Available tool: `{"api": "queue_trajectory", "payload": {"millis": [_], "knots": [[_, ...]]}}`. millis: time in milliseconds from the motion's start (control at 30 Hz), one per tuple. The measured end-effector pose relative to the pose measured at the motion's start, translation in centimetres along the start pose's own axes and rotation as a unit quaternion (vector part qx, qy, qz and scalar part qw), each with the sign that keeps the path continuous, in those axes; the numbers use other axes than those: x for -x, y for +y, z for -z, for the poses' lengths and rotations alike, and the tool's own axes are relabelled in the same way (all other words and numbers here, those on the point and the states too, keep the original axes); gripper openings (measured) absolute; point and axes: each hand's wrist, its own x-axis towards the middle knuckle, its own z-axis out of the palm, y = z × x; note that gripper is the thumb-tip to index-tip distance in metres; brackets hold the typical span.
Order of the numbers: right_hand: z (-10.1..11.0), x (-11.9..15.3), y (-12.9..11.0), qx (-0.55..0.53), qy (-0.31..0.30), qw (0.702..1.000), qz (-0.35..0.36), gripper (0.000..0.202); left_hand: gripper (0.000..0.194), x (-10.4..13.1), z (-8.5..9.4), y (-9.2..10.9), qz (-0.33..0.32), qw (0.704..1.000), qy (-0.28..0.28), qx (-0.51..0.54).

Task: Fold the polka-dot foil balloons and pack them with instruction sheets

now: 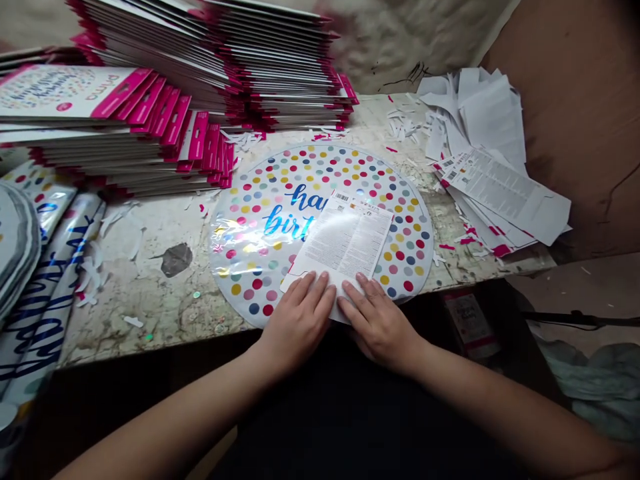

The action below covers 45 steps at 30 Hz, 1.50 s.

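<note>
L hand (303, 317) & R hand (384, 323) lay w/ fingertips on near end of white, rectangular, printed card (345, 243); thumbs hidden, so couldn't tell if either was clamped on it. Card sat askew atop round, shiny, white, multicolour-dotted sheet (273, 250), hiding pt of its blue lettering, on worn, whitish table (170, 307).

Hands (301, 317) (384, 323) resting on printed card (345, 237), polka-dot foil disc (275, 200) beneath, stacked packets (295, 77) behind
</note>
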Motion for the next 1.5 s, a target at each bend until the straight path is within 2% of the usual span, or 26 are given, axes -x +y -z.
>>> {"api": "queue_trajectory", "payload": {"millis": [100,233,333,400,467,500,567,633,700,767,800,833,867,900,933,967,1000,1033,1100,1167,1267,1300,1333,1433,1467,1500], "knots": [[0.3,0.4,0.7,-0.041,0.036,0.999,-0.006,0.025,0.027,-0.1,0.0,-1.0,-0.041,0.997,0.034,0.048],[1.0,0.2,2.0,-0.079,0.036,0.996,-0.03,0.02,0.022,-0.2,0.2,-2.5,-0.091,0.989,0.061,0.096],[1.3,-0.8,2.3,-0.116,0.024,0.988,-0.103,0.014,0.017,-0.6,0.3,-2.5,-0.055,0.986,0.067,0.141],[1.3,-1.8,2.3,-0.13,0.017,0.978,-0.164,0.014,0.017,-1.3,0.1,-2.3,0.001,0.984,0.072,0.164],[1.1,-2.7,2.6,-0.116,0.017,0.972,-0.203,0.014,0.02,-2.1,-0.2,-2.3,0.042,0.985,0.075,0.152],[1.0,-2.9,2.9,-0.101,0.015,0.973,-0.206,0.017,0.022,-2.3,-0.3,-2.4,0.041,0.988,0.074,0.133],[0.8,-2.9,3.5,-0.075,-0.011,0.984,-0.162,0.028,0.024,-2.3,-0.2,-3.1,0.01,0.994,0.065,0.084],[1.0,-2.1,4.1,-0.072,-0.067,0.992,-0.074,0.036,0.025,-1.4,0.4,-4.0,0.009,0.997,0.062,0.039],[1.4,-0.8,4.4,-0.079,-0.099,0.992,0.004,0.04,0.025,0.2,1.6,-4.6,0.072,0.994,0.077,0.026],[2.1,0.3,4.1,-0.075,-0.068,0.994,0.047,0.04,0.022,1.6,3.1,-4.4,0.165,0.978,0.095,0.082],[2.6,0.6,3.8,-0.07,-0.035,0.995,0.06,0.039,0.019,2.0,3.8,-3.9,0.207,0.963,0.074,0.153],[3.1,0.6,3.5,-0.065,-0.003,0.995,0.069,0.037,0.02,2.1,4.3,-3.3,0.242,0.936,0.025,0.256],[3.5,0.3,3.0,-0.058,0.024,0.995,0.073,0.036,0.024,1.8,4.6,-2.6,0.272,0.884,-0.036,0.378],[3.9,-0.2,2.6,-0.048,0.041,0.995,0.074,0.034,0.028,1.4,4.7,-1.9,0.299,0.807,-0.087,0.502],[4.3,-0.8,2.1,-0.036,0.05,0.995,0.073,0.033,0.031,0.7,4.5,-1.2,0.324,0.717,-0.111,0.607],[4.5,-1.5,1.7,-0.02,0.055,0.996,0.072,0.032,0.031,-0.1,4.2,-0.7,0.349,0.633,-0.1,0.684],[4.6,-2.2,1.4,-0.005,0.056,0.996,0.074,0.032,0.029,-0.9,3.8,-0.4,0.375,0.566,-0.06,0.732],[4.6,-2.8,1.1,0.007,0.055,0.996,0.076,0.031,0.027,-1.5,3.3,-0.2,0.398,0.523,-0.01,0.754],[4.3,-3.5,0.8,0.02,0.054,0.996,0.075,0.031,0.023,-2.5,2.4,-0.2,0.426,0.486,0.052,0.762],[3.9,-3.5,0.7,0.014,0.054,0.996,0.065,0.033,0.02,-2.8,2.0,-0.4,0.439,0.447,0.069,0.776],[3.9,-3.2,1.0,-0.033,0.053,0.997,0.044,0.036,0.015,-2.7,2.0,-0.5,0.436,0.34,0.062,0.831],[4.1,-3.3,1.2,-0.067,0.044,0.996,0.035,0.034,0.014,-2.6,2.1,-0.5,0.427,0.33,0.063,0.839],[4.3,-3.5,1.4,-0.113,0.028,0.993,0.019,0.033,0.013,-2.6,2.1,-0.5,0.418,0.347,0.07,0.837],[4.7,-5.0,1.6,-0.274,-0.004,0.958,-0.084,0.037,0.017,-2.4,2.3,-0.2,0.4,0.473,0.096,0.779],[4.6,-5.7,1.5,-0.311,0.0,0.942,-0.123,0.035,0.019,-2.4,2.3,0.0,0.397,0.502,0.097,0.762],[4.3,-6.5,1.4,-0.335,0.013,0.93,-0.154,0.027,0.021,-2.5,2.3,0.2,0.397,0.515,0.092,0.754]]}}
